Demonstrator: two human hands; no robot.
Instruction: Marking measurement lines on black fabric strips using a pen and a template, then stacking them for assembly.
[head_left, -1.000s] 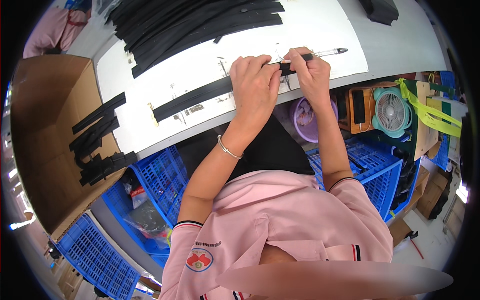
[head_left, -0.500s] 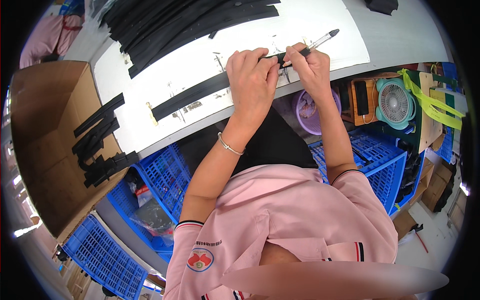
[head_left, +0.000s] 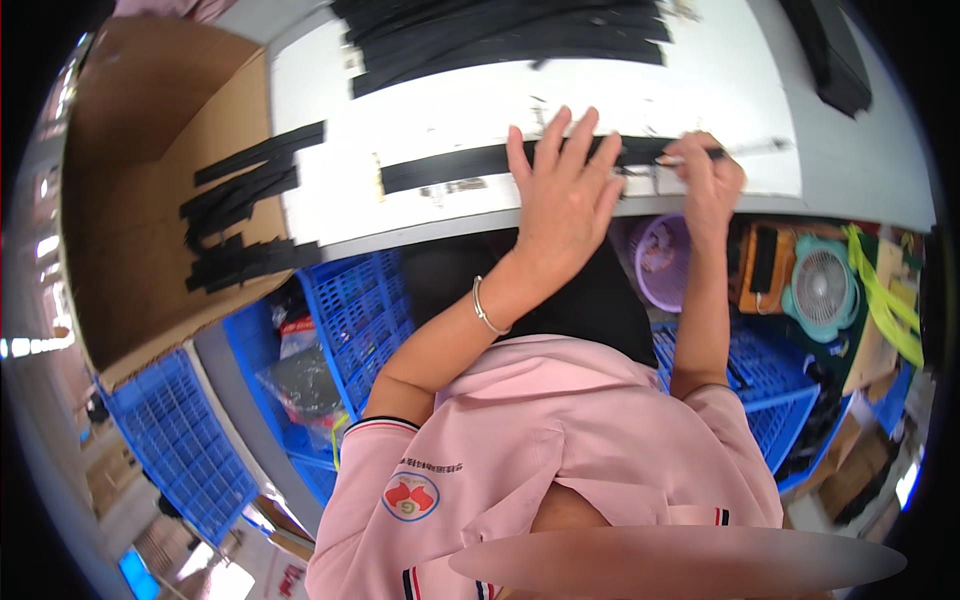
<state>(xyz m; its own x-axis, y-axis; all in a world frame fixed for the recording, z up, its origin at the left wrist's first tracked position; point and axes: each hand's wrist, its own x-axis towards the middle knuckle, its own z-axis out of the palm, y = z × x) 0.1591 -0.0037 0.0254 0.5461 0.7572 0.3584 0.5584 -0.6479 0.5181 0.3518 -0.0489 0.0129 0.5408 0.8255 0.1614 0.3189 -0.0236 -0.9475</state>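
A long black strip [head_left: 450,167] lies across the white table [head_left: 440,105] near its front edge. My left hand [head_left: 565,195] rests flat on the strip with its fingers spread, a thin bracelet on the wrist. My right hand [head_left: 705,175] is closed around a slim pen-like tool [head_left: 740,150] whose point lies at the strip's right end. A stack of several more black strips [head_left: 510,35] lies at the back of the table.
An open cardboard box [head_left: 130,200] at the left has black strips [head_left: 245,215] laid over its edge. Blue plastic crates [head_left: 350,310] stand under the table. A purple basket [head_left: 660,255], a small teal fan [head_left: 825,290] and yellow straps [head_left: 885,300] sit at the right.
My left hand has opened from a curled grip to lie flat with spread fingers on the strip. The tool in my right hand has swung from tilted up to nearly level.
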